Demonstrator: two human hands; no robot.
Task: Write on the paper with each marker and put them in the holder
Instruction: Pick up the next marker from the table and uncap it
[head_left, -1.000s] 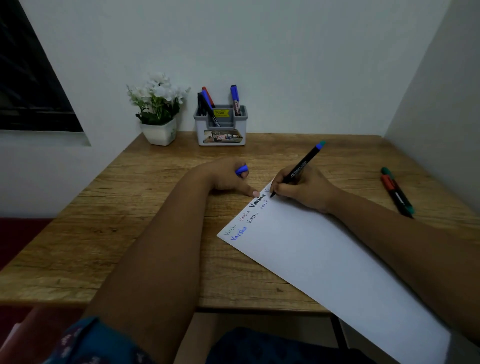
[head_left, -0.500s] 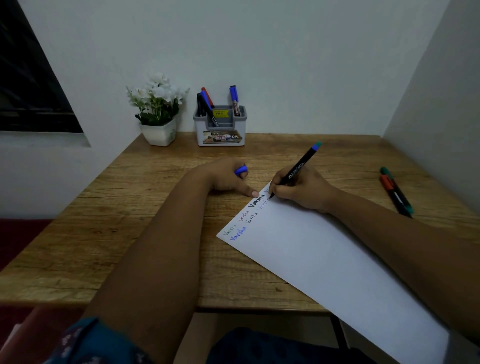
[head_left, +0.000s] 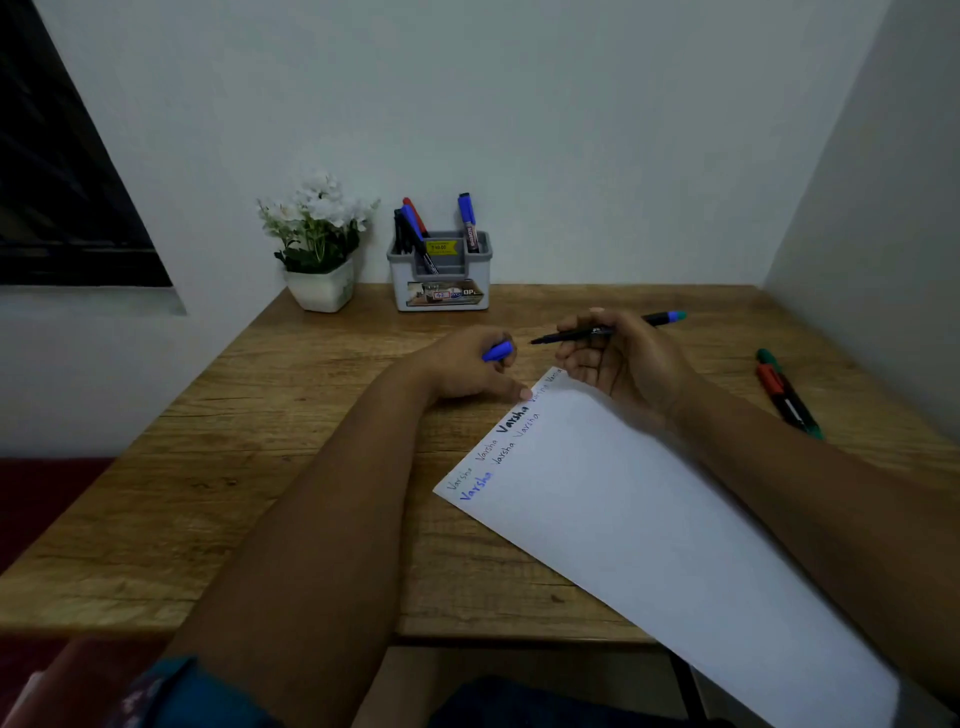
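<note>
- The black marker (head_left: 608, 329) with a blue end looks light, stiff and smooth, so in my judgement a pinch at mid-barrel controls it best; a hold nearer either end would let it swing
- The right hand (head_left: 618, 358) pinches that marker about mid-barrel, thumb above and fingers curled under; the marker lies nearly level, bare tip pointing toward the left hand, blue end pointing away from it
- The tip hangs in the air above the worktop (head_left: 260, 467), just beyond the far corner of the paper (head_left: 649, 519), not touching the sheet
- The left hand (head_left: 467, 369) is curled around a blue cap (head_left: 497, 352), only a short part of which shows between the fingers; one fingertip presses down at the paper's far corner
- The cap is small and slick, I would guess, and easy to drop; it needs to meet the tip squarely, and the tip is likely the one delicate part
- The paper is thin and limp, hangs over the near edge of the worktop, and would slide without that pinning finger
- The grey holder (head_left: 441, 270) stands at the back of the worktop, beyond the left hand, beside a potted white flower (head_left: 318, 244), with several markers already upright in it
- A red marker (head_left: 779, 395) and a green marker (head_left: 789, 400) lie side by side on the worktop, well to the right of the paper
</note>
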